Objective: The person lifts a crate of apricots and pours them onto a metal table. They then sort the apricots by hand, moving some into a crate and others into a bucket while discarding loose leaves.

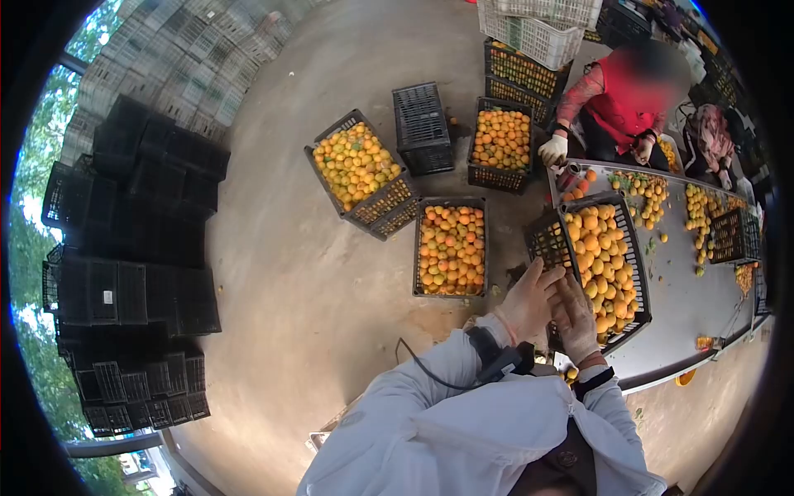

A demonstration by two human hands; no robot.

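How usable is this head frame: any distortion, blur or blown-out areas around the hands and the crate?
Head view: strong fisheye, black corners, table edge bowed. Both hands, left hand and right hand, on the crate of oranges, reasonably sharp in soft, even daylight. Co-worker at the top blurred; sky beside the stacked crates blown out.

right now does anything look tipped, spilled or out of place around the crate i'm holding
The crate under your left hand and right hand sits tilted on the table edge, partly overhanging it. Loose oranges lie scattered across the table beyond it. On the floor, one empty crate stands among full ones.
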